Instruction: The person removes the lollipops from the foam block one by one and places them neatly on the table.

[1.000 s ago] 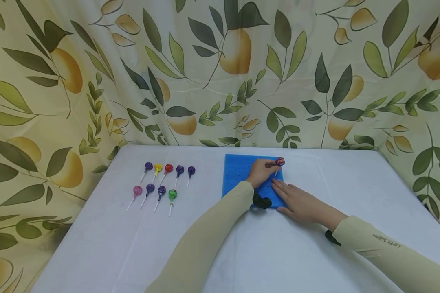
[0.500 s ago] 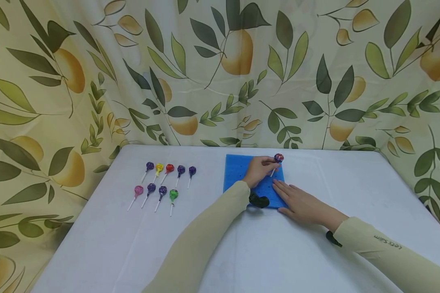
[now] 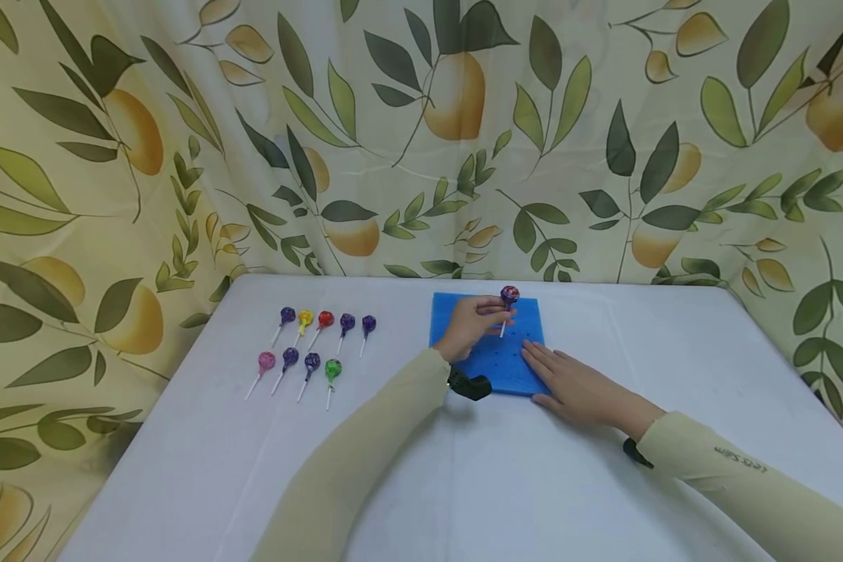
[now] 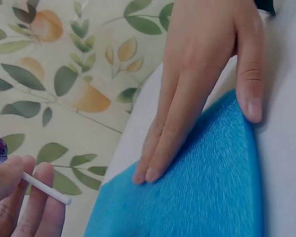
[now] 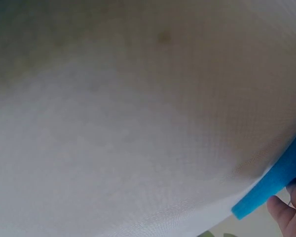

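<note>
My left hand (image 3: 472, 324) pinches a lollipop (image 3: 510, 294) with a purple and red wrapper, its head up and its white stick pointing down over the blue foam board (image 3: 488, 375). In the left wrist view the stick (image 4: 47, 188) hangs free below the thumb and fingers. Small dark holes dot the board's top. My right hand (image 3: 583, 389) lies with straight fingers on the board's right edge, the thumb at its front corner. The right wrist view catches the board's edge (image 5: 271, 185) and part of a hand beyond it.
Two rows of wrapped lollipops lie on the white table to the left, among them a yellow lollipop (image 3: 305, 318), a pink lollipop (image 3: 266, 361) and a green lollipop (image 3: 333, 369). A leaf-and-fruit patterned curtain (image 3: 407, 195) hangs behind the table (image 3: 365, 468).
My left hand has moved left across the board with the lollipop, away from the far right corner, turning the stick more upright. The right hand has stayed in place.
</note>
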Motion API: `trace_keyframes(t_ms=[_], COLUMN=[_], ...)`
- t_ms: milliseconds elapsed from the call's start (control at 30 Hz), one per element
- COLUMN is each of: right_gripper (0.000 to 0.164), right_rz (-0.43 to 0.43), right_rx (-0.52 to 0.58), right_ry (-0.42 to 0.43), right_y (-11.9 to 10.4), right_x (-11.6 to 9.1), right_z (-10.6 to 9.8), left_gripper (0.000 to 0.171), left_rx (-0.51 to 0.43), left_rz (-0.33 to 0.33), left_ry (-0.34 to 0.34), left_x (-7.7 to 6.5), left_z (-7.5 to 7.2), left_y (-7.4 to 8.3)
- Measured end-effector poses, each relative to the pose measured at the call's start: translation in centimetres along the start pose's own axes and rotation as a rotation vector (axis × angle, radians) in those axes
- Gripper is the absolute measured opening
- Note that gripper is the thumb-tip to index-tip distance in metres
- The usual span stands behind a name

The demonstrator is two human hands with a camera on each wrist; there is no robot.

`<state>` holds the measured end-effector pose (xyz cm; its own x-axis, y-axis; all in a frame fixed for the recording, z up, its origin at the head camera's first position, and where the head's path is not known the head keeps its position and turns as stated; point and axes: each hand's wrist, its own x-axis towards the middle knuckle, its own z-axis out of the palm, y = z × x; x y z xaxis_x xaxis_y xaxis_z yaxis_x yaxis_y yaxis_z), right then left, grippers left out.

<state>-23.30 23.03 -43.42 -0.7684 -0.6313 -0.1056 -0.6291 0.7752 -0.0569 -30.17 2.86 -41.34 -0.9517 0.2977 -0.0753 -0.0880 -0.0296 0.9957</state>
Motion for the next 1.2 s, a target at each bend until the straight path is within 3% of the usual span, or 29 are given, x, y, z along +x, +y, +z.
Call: trace_keyframes(t_ms=[367, 600, 900, 1200], right_gripper=[0.074, 0.074, 0.073, 0.074], right_rz=[-0.001, -0.009, -0.012, -0.016], right_rx=[0.004, 0.0, -0.009, -0.02], right_ry=[0.009, 0.014, 0.013, 0.014], right_y=[0.2, 0.1, 0.1, 0.2], right_x=[0.2, 0.1, 0.0, 0.1], right_z=[0.3, 0.3, 0.1, 0.2], left_gripper=[0.03, 0.034, 0.036, 0.037], left_rx=[0.064, 0.084, 0.076, 0.108], left_rz=[-0.066, -0.054, -0.085, -0.142], left_ry=[0.039, 0.044, 0.107, 0.244], left_x=[-3.1, -5.5, -8.2, -10.5], left_z=[-4.1, -6.4, -8.9, -11.6], left_y=[0.7, 0.6, -1.0, -2.1])
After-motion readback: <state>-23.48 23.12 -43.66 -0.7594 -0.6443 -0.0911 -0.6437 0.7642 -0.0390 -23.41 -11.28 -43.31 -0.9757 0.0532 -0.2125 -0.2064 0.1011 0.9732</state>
